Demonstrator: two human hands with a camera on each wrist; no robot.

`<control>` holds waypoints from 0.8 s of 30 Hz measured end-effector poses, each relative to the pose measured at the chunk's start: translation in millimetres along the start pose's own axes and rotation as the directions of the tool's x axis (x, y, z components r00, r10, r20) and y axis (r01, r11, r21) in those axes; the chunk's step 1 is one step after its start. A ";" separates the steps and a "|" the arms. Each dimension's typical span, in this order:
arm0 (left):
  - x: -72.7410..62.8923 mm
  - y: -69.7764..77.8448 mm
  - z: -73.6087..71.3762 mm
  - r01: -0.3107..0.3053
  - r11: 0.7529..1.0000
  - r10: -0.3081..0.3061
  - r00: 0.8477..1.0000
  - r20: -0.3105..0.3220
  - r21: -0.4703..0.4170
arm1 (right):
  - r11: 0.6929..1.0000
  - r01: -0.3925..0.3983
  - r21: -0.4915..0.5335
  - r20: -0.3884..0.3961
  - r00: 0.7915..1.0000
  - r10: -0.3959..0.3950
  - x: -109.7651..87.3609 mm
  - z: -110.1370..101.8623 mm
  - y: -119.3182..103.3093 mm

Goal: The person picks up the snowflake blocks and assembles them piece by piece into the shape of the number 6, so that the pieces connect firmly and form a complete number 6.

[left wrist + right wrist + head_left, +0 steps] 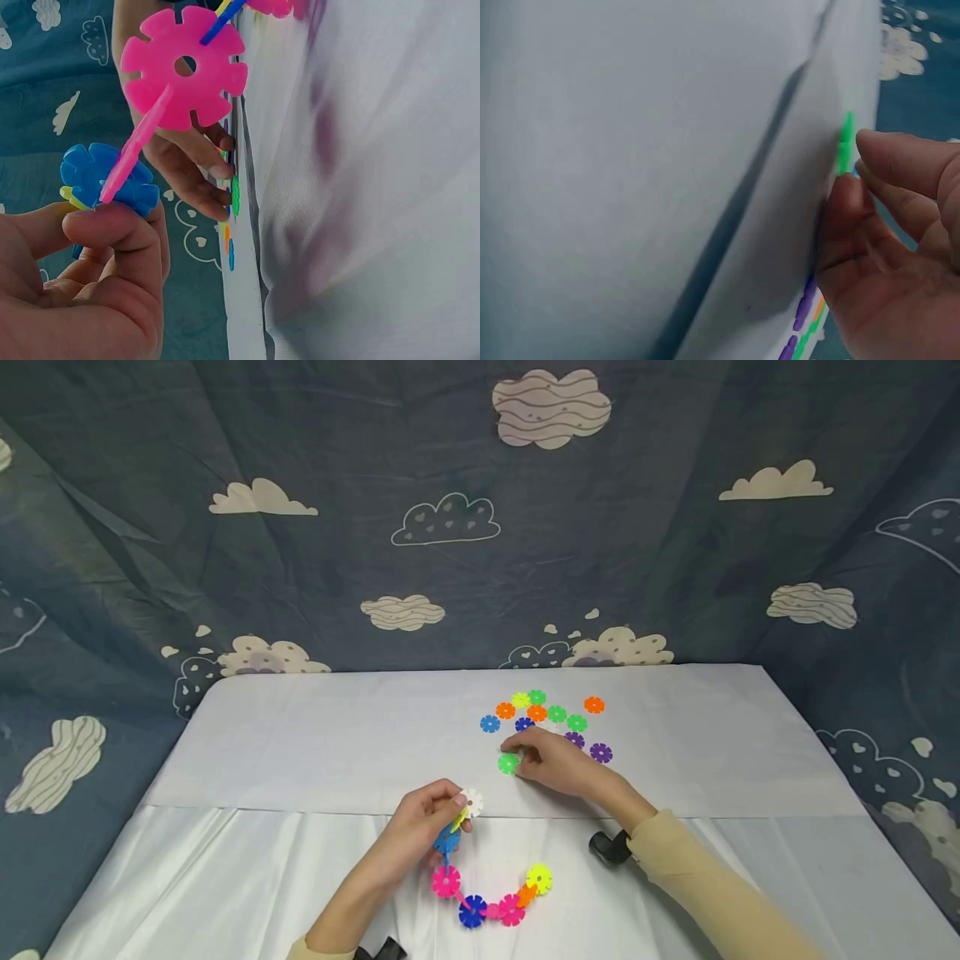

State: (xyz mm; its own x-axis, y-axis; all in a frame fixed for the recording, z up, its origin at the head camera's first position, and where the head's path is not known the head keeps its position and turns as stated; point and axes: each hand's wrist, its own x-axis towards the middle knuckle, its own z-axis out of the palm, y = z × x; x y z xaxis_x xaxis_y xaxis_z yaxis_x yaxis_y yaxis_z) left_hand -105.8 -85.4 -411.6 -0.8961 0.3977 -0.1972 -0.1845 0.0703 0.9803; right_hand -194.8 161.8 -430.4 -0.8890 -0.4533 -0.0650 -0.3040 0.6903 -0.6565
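My left hand pinches one end of a chain of slotted, flower-shaped plastic discs, near its white disc and light-blue disc. From there the chain curves down and right through a pink disc and a dark-blue disc to a yellow disc. My right hand reaches over the table, thumb and forefinger apart beside a loose green disc. In the right wrist view that green disc appears edge-on at the fingertips; whether they touch it I cannot tell.
Beyond the right hand lie several loose discs, among them an orange disc, a purple disc and a blue disc. White cloth covers the table. A dark cloud-patterned curtain hangs behind it.
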 end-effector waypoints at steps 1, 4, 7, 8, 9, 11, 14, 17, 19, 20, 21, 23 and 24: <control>0.1 -0.5 -0.3 0.003 1.000 -0.003 1.000 0.000 -0.001 | 1.000 -0.001 -0.001 0.013 1.000 0.001 2.1 0.3 0.9; 0.8 -1.7 -1.1 0.010 1.000 -0.010 1.000 0.001 -0.007 | 1.000 -0.001 0.008 0.042 0.999 0.001 6.6 0.7 2.5; 1.4 -2.7 -1.6 0.011 1.000 -0.011 1.000 -0.001 -0.012 | 1.000 0.003 0.024 0.055 0.998 -0.004 8.6 0.4 4.3; 1.5 -3.0 -1.8 0.012 1.000 -0.012 1.000 -0.004 -0.016 | 1.000 0.004 0.030 0.058 0.998 -0.006 9.0 0.3 4.8; 1.5 -3.3 -1.8 0.011 1.000 -0.011 1.000 -0.005 -0.018 | 0.999 0.006 0.039 0.060 0.998 -0.009 9.1 0.1 5.3; 1.6 -3.4 -1.9 0.010 1.000 -0.010 1.000 -0.008 -0.020 | 0.999 0.003 0.048 0.056 0.998 -0.006 9.1 -0.2 5.8; 1.8 -3.6 -1.7 0.007 1.000 -0.007 1.000 -0.007 -0.020 | 0.998 -0.009 0.061 0.035 0.999 0.007 7.8 0.1 5.4; 1.7 -3.2 -1.3 0.001 1.000 -0.001 1.000 -0.004 -0.022 | 0.998 -0.021 0.057 -0.001 1.000 0.021 4.9 1.1 4.2; 1.2 -2.8 -1.1 -0.002 1.000 0.002 1.000 -0.005 -0.022 | 0.998 -0.022 0.051 -0.021 1.000 0.023 2.2 1.4 3.3; 0.9 -2.7 -1.1 -0.003 1.000 0.003 1.000 -0.007 -0.023 | 0.998 -0.029 0.049 -0.029 0.999 0.030 0.8 1.5 3.0; 0.6 -2.4 -1.1 -0.005 1.000 0.005 1.000 -0.010 -0.018 | 0.998 -0.037 0.045 -0.037 0.999 0.039 -0.7 1.6 2.5; 0.2 -2.7 -1.3 -0.009 1.000 0.009 1.000 -0.015 -0.009 | 0.998 -0.051 0.037 -0.052 0.997 0.053 -3.7 1.6 2.1; 0.0 -2.9 -1.3 -0.011 1.000 0.011 1.000 -0.018 -0.004 | 0.997 -0.062 0.039 -0.059 0.996 0.064 -5.4 1.4 1.7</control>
State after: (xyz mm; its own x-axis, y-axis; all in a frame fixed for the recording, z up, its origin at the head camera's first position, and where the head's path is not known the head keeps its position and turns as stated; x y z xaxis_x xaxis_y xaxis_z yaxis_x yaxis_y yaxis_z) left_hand -105.8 -86.8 -414.5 -0.9052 0.3819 -0.1867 -0.1764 0.0621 0.9824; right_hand -190.0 164.6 -432.3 -0.9253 -0.3741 -0.0626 -0.2347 0.6944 -0.6802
